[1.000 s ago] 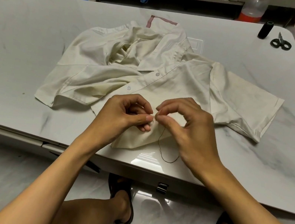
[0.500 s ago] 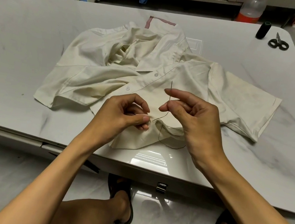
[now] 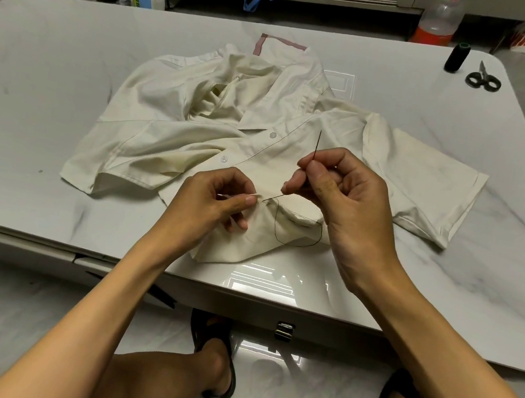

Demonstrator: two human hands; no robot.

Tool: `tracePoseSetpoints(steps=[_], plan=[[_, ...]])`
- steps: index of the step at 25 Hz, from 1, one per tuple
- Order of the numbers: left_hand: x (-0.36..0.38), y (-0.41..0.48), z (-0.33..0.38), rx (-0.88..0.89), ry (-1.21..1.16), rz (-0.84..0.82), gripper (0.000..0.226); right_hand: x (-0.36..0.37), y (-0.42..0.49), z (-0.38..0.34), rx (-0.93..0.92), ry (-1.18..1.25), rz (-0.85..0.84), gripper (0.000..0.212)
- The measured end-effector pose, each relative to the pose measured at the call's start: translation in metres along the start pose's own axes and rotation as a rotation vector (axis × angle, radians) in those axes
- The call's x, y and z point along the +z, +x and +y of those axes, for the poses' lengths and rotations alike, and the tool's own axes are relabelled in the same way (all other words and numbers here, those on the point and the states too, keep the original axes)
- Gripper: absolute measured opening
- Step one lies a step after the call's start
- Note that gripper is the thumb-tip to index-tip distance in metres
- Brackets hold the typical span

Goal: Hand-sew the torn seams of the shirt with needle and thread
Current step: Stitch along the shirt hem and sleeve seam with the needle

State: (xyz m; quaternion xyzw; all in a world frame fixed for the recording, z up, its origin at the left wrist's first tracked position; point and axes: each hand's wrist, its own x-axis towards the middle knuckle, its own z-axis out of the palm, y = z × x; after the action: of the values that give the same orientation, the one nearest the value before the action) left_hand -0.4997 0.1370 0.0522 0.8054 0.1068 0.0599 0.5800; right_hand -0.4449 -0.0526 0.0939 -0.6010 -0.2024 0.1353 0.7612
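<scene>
The right hand (image 3: 345, 195) has its fingers curled, thumb and forefinger pinching a needle (image 3: 316, 145) that sticks up above them, and dark thread (image 3: 277, 236) runs from them down to the cream shirt (image 3: 163, 119), looping just below. The left hand (image 3: 215, 199) pinches a fold of the shirt's edge in its fingers, just left of the right fingers. The shirt lies crumpled on the pale bench (image 3: 51, 59), spreading beyond both sets of fingers; well beyond them to the right stand a black spool (image 3: 457, 57) and small scissors (image 3: 483, 79), near each other.
</scene>
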Motion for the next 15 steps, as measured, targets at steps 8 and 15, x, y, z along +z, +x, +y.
tracePoseSetpoints(steps=[8,15], plan=[[0.010,0.008,-0.015,-0.067,-0.079,0.103,0.005,-0.015,-0.021,-0.050,-0.086,-0.113,0.000,0.012],[0.023,0.006,-0.022,-0.106,-0.114,0.195,0.010,-0.030,-0.053,-0.096,0.034,-0.140,-0.114,0.013]])
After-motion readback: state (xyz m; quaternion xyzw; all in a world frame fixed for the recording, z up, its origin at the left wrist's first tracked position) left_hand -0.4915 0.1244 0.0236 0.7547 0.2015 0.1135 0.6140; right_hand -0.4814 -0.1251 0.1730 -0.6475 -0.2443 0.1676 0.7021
